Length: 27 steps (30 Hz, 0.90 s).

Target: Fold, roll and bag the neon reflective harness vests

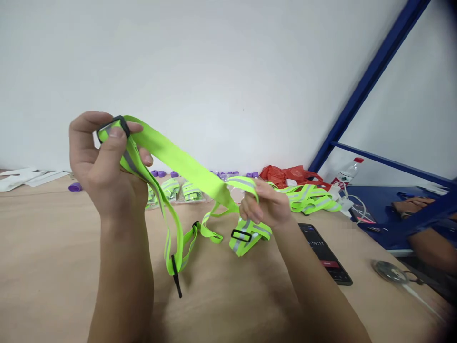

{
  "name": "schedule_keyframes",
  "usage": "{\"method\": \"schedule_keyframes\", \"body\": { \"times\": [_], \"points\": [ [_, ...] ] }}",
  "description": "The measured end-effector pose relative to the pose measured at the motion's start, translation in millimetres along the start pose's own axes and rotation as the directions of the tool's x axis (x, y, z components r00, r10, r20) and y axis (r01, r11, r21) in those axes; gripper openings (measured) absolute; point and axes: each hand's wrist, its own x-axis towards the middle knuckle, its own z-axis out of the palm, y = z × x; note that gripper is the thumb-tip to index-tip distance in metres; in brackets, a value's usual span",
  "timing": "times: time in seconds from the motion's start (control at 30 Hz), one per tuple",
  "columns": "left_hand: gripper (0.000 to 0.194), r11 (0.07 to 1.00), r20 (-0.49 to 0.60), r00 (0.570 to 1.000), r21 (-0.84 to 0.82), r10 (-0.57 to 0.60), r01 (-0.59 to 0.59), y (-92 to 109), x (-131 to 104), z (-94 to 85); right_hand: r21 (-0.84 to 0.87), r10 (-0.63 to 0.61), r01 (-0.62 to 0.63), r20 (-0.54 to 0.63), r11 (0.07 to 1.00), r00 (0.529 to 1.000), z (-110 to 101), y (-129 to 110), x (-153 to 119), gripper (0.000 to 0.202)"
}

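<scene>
A neon yellow-green reflective strap (178,157) with a silver stripe stretches between my two hands above the table. My left hand (107,157) is closed on it, thumb and fingers pinching the strap at a black plastic slide buckle (121,125). Lower and to the right, my right hand (266,205) pinches another part of the strap. Loops hang down between the hands, one carrying a black buckle (176,276) seen edge-on. Below my right hand, a folded section bears a black rectangular buckle (242,236).
Behind lie bagged green straps (192,191), several purple rings (162,174), a loose strap pile (310,197) and a red plastic bag (289,175). A phone (326,255) lies right of my right arm. Another person's hand (410,208) rests beyond the blue frame (371,85).
</scene>
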Motion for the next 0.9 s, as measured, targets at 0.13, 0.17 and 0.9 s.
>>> {"method": "schedule_keyframes", "body": {
  "times": [0.13, 0.17, 0.9],
  "points": [
    [0.011, 0.937, 0.332, 0.909, -0.151, -0.252, 0.315, 0, 5, -11.6, -0.093, -0.276, 0.263, -0.181, 0.960, 0.944, -6, -23, -17, 0.032],
    [0.011, 0.905, 0.458, 0.844, -0.169, -0.280, 0.391, 0, 6, -14.5, -0.154, -0.326, 0.298, -0.215, 0.942, 0.920, -7, -28, -21, 0.031],
    [0.051, 0.564, 0.815, -0.305, 0.566, -0.492, 0.601, -37, -28, 9.9, -0.152, -0.358, 0.358, 0.033, 0.921, 0.933, 12, -38, -25, 0.028]
  ]
}}
